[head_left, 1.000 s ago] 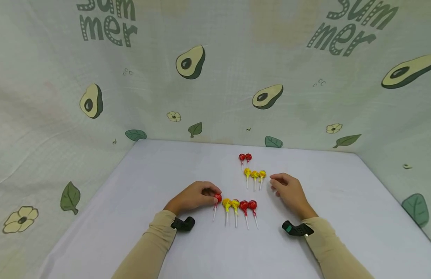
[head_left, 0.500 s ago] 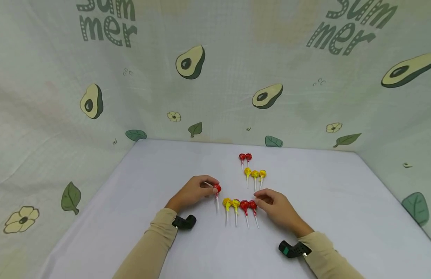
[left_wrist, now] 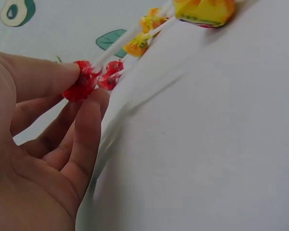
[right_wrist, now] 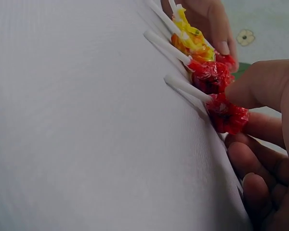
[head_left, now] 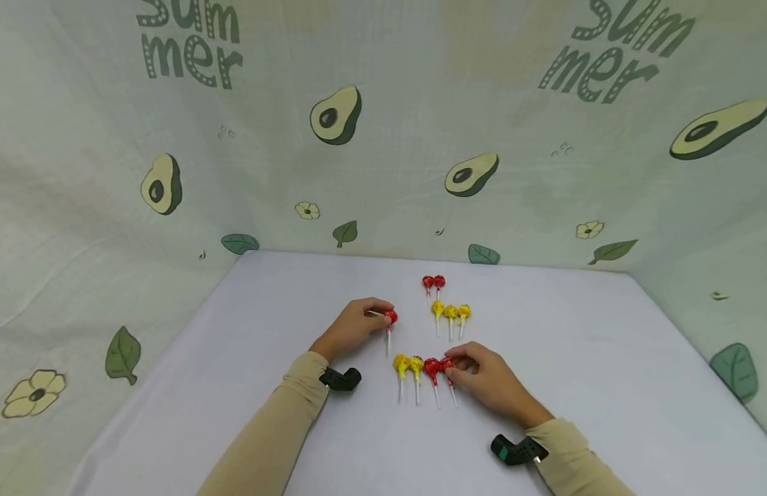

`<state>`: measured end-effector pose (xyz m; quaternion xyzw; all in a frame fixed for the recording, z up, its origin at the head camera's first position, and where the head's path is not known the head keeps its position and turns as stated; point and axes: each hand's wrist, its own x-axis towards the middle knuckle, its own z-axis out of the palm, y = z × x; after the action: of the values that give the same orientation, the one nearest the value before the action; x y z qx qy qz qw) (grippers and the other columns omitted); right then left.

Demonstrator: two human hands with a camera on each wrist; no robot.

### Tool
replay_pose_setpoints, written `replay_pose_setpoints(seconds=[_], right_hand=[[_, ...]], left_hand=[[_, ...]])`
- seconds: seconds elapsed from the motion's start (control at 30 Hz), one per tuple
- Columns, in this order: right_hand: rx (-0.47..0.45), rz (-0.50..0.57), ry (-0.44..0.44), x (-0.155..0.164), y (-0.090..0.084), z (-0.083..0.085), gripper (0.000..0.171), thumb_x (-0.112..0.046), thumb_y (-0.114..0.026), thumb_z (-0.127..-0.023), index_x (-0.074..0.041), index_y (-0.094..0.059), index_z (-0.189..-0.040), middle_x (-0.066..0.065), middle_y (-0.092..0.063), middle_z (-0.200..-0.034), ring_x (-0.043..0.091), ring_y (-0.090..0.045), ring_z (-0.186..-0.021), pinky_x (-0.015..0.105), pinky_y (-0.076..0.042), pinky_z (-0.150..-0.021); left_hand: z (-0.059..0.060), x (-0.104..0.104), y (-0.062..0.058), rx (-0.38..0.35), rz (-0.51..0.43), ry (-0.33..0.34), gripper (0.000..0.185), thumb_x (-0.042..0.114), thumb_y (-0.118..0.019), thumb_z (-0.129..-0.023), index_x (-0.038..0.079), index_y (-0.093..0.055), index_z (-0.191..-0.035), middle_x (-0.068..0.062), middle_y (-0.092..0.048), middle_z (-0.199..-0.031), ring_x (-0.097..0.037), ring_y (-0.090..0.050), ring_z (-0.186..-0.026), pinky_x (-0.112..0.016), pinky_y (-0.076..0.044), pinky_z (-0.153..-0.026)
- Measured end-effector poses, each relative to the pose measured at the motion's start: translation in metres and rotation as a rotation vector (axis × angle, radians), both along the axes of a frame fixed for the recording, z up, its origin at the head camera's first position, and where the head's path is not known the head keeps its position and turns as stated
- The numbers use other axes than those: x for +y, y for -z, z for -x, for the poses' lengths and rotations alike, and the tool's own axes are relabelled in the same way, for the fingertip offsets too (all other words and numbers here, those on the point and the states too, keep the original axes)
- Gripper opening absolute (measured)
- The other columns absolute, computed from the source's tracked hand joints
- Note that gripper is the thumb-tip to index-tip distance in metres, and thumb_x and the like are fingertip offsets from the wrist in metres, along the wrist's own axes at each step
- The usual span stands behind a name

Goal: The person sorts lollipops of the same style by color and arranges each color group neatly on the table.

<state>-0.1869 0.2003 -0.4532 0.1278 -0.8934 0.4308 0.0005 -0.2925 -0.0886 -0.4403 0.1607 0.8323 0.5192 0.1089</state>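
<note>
My left hand (head_left: 356,327) pinches a red-wrapped lollipop (left_wrist: 82,82) by its head between thumb and fingertips. Its white stick points back toward me, with a shadow on the white cloth below. Over at the front row's right end, my right hand (head_left: 491,381) has thumb and fingers on the head of another red lollipop (right_wrist: 227,115), whose stick lies close along the cloth. Beside that one sits a second red lollipop (head_left: 432,367), then two yellow lollipops (head_left: 416,364) to its left, heads away from me.
Farther back, three yellow lollipops (head_left: 451,313) lie side by side. Behind them are two red lollipops (head_left: 440,281). All lie on a white-covered table (head_left: 309,282), with a printed avocado curtain (head_left: 395,158) rising along its back and sides.
My left hand has carried its red lollipop away from me, off the front row's left end. My right hand has come left and forward from beside the yellow ones and taken hold of the end red lollipop.
</note>
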Motion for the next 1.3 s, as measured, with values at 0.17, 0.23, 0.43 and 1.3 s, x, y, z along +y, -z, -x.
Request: replay_pose_setpoints(seconds=[0.17, 0.23, 0.43, 1.3], right_hand=[[0.018, -0.009, -0.006, -0.002, 0.001, 0.0, 0.024, -0.025, -0.076, -0.09, -0.018, -0.071, -0.112, -0.007, -0.062, -0.096, 0.013, -0.057, -0.088, 0.027, -0.046, -0.074], [0.02, -0.016, -0.006, -0.002, 0.001, -0.001, 0.024, -0.025, -0.076, -0.09, -0.018, -0.071, -0.112, -0.007, -0.062, -0.095, 0.013, -0.057, -0.087, 0.027, -0.046, -0.073], [0.034, -0.033, 0.016, 0.005, -0.002, -0.003, 0.023, -0.023, -0.077, -0.089, -0.018, -0.072, -0.11, -0.008, -0.062, -0.093, 0.011, -0.057, -0.085, 0.026, -0.046, -0.071], [0.105, -0.029, -0.102, 0.006, 0.001, 0.001, 0.024, -0.024, -0.075, -0.091, -0.016, -0.071, -0.112, -0.009, -0.063, -0.095, 0.008, -0.057, -0.083, 0.025, -0.046, -0.069]], left_hand=[[0.018, 0.008, -0.002, -0.002, -0.011, -0.04, 0.033, 0.025, -0.067, -0.098, 0.015, -0.066, -0.129, 0.003, -0.066, -0.116, -0.019, -0.058, -0.108, -0.036, -0.049, -0.095], [0.024, 0.013, -0.001, 0.001, -0.013, -0.066, 0.032, 0.025, -0.067, -0.098, 0.015, -0.067, -0.128, 0.002, -0.066, -0.117, -0.018, -0.058, -0.109, -0.037, -0.048, -0.097], [0.035, 0.029, 0.001, -0.02, -0.035, -0.083, 0.032, 0.024, -0.068, -0.097, 0.015, -0.068, -0.127, 0.001, -0.065, -0.12, -0.019, -0.057, -0.113, -0.038, -0.045, -0.101], [0.081, 0.031, -0.008, -0.082, -0.121, -0.104, 0.03, 0.018, -0.066, -0.098, 0.011, -0.067, -0.127, -0.005, -0.065, -0.119, -0.018, -0.063, -0.102, -0.029, -0.052, -0.091]])
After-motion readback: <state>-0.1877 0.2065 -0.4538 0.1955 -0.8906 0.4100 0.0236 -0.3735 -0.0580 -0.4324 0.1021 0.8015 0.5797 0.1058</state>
